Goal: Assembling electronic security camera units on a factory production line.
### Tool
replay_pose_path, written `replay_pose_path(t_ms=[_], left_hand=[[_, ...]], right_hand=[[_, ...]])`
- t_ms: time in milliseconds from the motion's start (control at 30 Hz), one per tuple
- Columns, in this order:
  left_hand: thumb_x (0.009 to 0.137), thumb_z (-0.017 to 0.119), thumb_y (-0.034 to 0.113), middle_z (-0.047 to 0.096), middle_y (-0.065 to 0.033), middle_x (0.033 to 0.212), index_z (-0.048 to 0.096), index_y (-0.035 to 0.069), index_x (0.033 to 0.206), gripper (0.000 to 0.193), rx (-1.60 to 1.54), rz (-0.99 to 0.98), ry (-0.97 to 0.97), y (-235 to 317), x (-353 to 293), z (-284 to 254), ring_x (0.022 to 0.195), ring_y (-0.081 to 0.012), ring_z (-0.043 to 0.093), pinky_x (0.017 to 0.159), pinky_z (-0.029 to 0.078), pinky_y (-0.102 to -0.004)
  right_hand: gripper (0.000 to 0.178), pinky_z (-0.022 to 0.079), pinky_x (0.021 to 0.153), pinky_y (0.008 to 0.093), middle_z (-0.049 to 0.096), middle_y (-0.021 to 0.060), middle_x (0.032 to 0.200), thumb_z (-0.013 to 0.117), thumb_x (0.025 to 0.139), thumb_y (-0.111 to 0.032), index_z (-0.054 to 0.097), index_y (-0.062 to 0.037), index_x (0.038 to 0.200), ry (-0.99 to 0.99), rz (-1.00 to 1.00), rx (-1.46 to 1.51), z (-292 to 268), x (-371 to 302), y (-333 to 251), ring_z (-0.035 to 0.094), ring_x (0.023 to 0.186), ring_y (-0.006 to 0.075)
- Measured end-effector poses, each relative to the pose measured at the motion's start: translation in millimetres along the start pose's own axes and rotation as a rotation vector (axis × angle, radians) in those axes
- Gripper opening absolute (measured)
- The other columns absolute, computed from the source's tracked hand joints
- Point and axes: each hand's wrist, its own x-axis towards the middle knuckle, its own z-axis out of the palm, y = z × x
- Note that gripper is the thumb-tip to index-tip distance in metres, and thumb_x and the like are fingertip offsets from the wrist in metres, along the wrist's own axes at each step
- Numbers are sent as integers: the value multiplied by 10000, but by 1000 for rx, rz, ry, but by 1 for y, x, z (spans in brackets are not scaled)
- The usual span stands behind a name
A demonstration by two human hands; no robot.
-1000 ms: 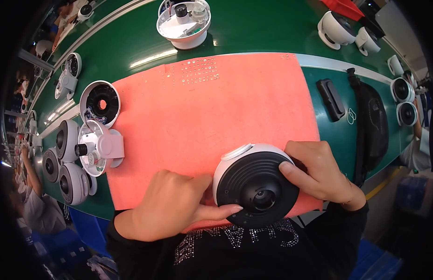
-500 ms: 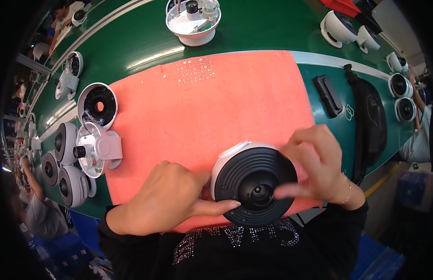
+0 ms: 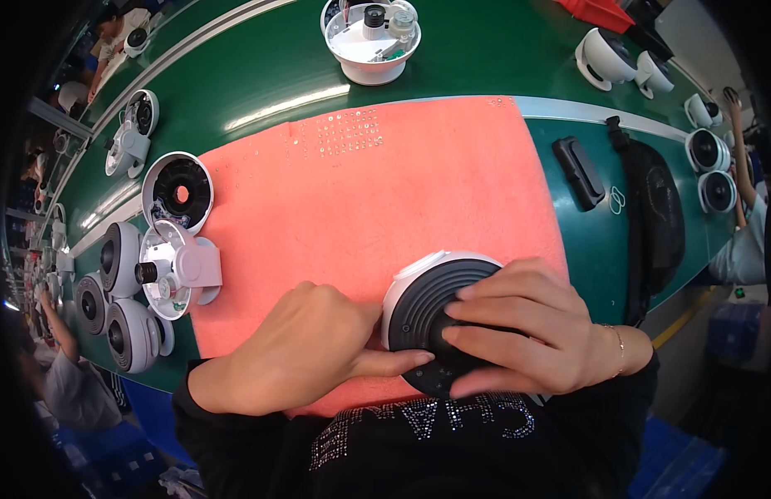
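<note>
1. The round device point(image 3: 421, 309) at the lower centre of the frame had a smooth white plastic-looking shell and a ridged, mostly matt black face.
2. The salmon mat point(image 3: 385, 208) across the middle looked like soft, matt felt or foam.
3. The tabletop point(image 3: 261, 75) was smooth, glossy green, catching streaks of light at the upper left.
4. Small parts point(image 3: 349, 133) near the mat's top edge glinted like metal.
5. The opened housing point(image 3: 371, 73) at the top centre was glossy white plastic.
6. The bag point(image 3: 658, 220) at the right looked like dull black cloth.
7. The black sweater point(image 3: 485, 466) was matt cloth with glittering studs.
</note>
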Motion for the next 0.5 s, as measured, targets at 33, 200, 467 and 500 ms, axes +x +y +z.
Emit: replay_pose_path(t_ms=[33,200,467,500], left_hand=[[731,623,461,476,-162,450,540,-22,549,523,5,2,-6,0,0,0,434,-334,507,433,415,-382],[722,624,484,468,-158,439,530,-14,517,547,54,-6,-10,2,-1,-1,428,-337,501,436,413,-384],[734,647,434,621,-176,717,585,-51,951,535,-576,-54,-103,-24,8,31,692,-256,642,619,506,-353],[731,664,366,610,-196,851,492,-55,1091,580,-773,-95,-73,-25,4,40,799,-254,630,689,503,-360]], right_hand=[[386,436,771,363,554,160,1043,656,687,-195,575,6,1006,-1,1,-2,0,0,0,559,912,289],[318,387,850,407,528,171,1106,642,737,-149,554,-16,1012,-215,63,193,-11,5,1,531,979,295],[500,425,843,318,508,174,1124,599,819,-252,385,22,1180,-126,823,762,14,-16,27,548,996,234],[530,424,845,318,519,168,1091,621,809,-250,362,25,1182,-140,832,782,13,-14,27,547,993,217]])
